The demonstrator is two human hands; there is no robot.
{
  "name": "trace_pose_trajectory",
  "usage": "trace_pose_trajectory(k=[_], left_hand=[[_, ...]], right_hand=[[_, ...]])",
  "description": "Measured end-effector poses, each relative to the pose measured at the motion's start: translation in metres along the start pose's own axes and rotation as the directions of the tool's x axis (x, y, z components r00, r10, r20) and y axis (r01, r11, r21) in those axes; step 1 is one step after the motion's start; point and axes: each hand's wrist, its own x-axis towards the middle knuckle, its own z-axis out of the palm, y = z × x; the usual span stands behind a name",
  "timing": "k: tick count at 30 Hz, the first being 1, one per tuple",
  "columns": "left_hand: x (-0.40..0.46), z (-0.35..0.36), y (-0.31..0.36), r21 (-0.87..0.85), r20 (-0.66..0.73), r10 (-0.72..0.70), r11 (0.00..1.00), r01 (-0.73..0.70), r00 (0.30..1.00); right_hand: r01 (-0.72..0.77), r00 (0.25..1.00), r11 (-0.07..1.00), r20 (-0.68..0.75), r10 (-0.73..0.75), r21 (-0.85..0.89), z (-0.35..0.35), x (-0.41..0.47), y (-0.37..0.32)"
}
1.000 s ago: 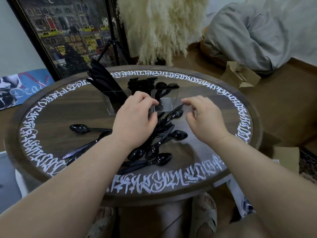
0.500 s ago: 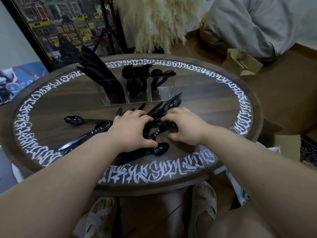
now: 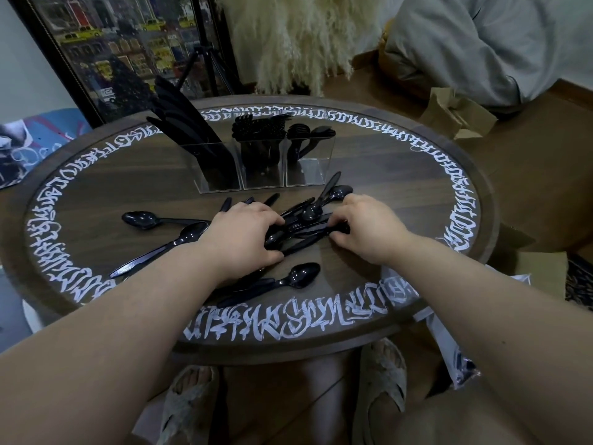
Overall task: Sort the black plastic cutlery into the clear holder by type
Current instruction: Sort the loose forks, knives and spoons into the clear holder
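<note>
Both hands rested palm-down on a loose pile of black cutlery at the centre of the round wooden table. The left hand and right hand had fingers curled into the pile from either side; whether either hand actually gripped a piece could not be told. The clear holder stood just beyond the pile, its 3 compartments holding knives at left, forks in the middle and spoons at right. A spoon lay apart to the left of the hands, and another spoon lay nearer the table's front edge.
</note>
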Motion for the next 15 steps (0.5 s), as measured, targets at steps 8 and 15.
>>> trace_pose_trajectory(k=[8,15], left_hand=[[0.0018,-0.0011,0.0011,-0.018,-0.056,-0.007,1.000,0.006,0.998],[0.0011,-0.0036,0.0034,-0.071,-0.118,-0.051,0.997,0.042,0.992]], right_hand=[[0.026,0.999,0.999,-0.043,-0.024,0.045,-0.0027,-0.0028,0.0011],[0.016,0.999,0.988,-0.042,-0.009,0.156,-0.0026,-0.0028,0.0005]])
